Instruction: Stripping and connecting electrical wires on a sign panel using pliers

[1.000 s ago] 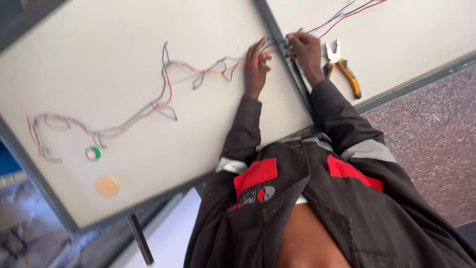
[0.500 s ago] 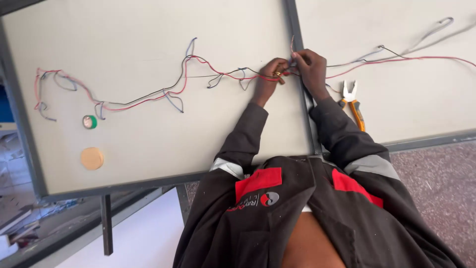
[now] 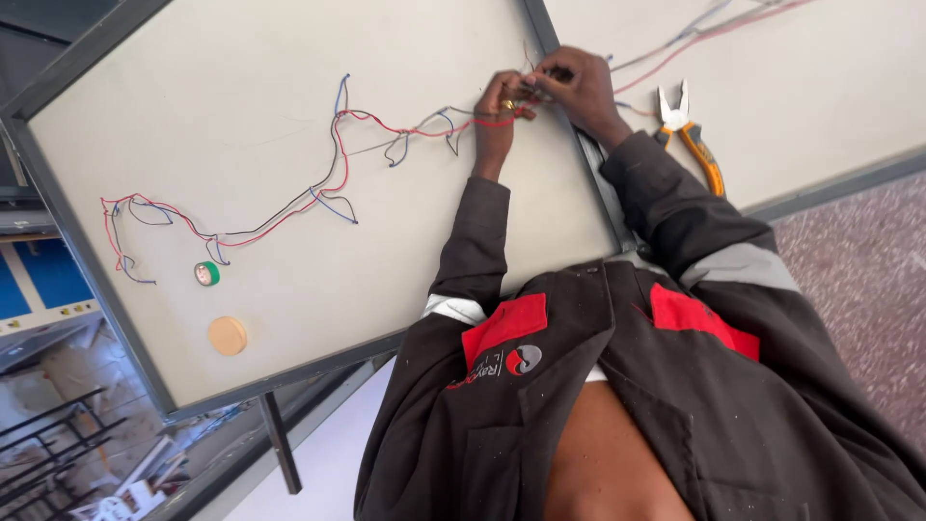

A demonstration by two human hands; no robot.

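Observation:
A long bundle of thin red, blue and black wires [image 3: 318, 193] snakes across the pale table top [image 3: 241, 116] from the left edge to the seam between two tables. My left hand [image 3: 499, 101] pinches the wires near that seam. My right hand [image 3: 576, 85] meets it from the right, fingers closed on the same wires. Both hands touch each other over the dark frame strip. More wires [image 3: 694, 34] run on to the upper right across the second table.
Orange-handled pliers [image 3: 687, 125] lie just right of my right forearm. A small green tape roll [image 3: 205, 274] and a round tan disc [image 3: 228, 335] sit on the left part of the table. Speckled floor [image 3: 858, 260] lies to the right, metal racks lower left.
The view has tilted and shifted, so the table now appears slanted. My hands stay together on the wires at the seam, with little movement along the bundle.

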